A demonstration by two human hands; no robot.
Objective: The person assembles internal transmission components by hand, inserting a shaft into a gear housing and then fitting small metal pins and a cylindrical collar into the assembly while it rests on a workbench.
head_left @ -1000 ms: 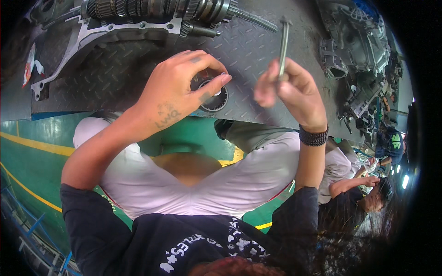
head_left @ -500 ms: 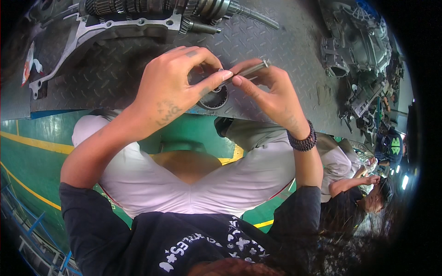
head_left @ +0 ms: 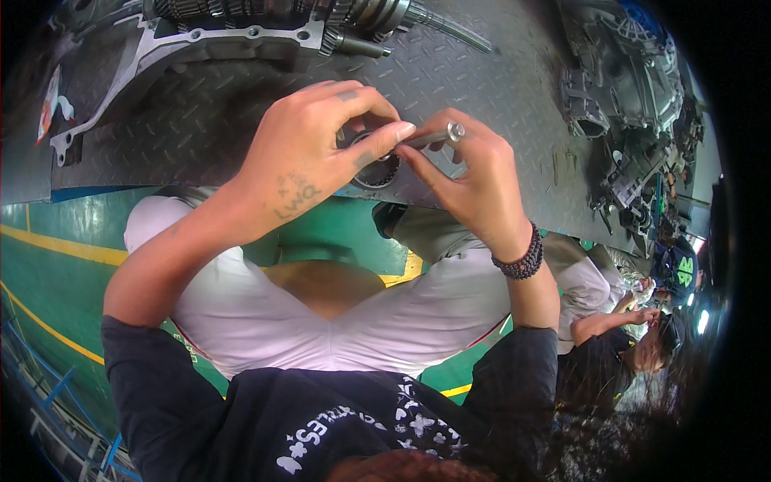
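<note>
My left hand [head_left: 317, 136] and my right hand [head_left: 470, 165] meet above the near edge of a metal table. Between them is a slim silver bolt-like rod [head_left: 436, 138]. Its flared round end [head_left: 455, 131] points up to the right, past my right fingers. My right hand is closed, its thumb and fingers pinching the shaft. The thumb and fingertips of my left hand close at the rod's other end, and what lies right between them is mostly hidden. Just below, a dark toothed ring [head_left: 377, 175] rests on the table, partly covered by my left hand.
An opened gearbox housing [head_left: 173, 42] with gears and a splined shaft [head_left: 446, 26] lies across the far side of the treadplate table [head_left: 514, 104]. More metal housings [head_left: 642, 88] stand at the right. Another person [head_left: 618, 341] sits beyond my right arm.
My right hand has tilted the rod, so its flared end now sits lower and turns more toward me. My left hand has shifted slightly to the right.
</note>
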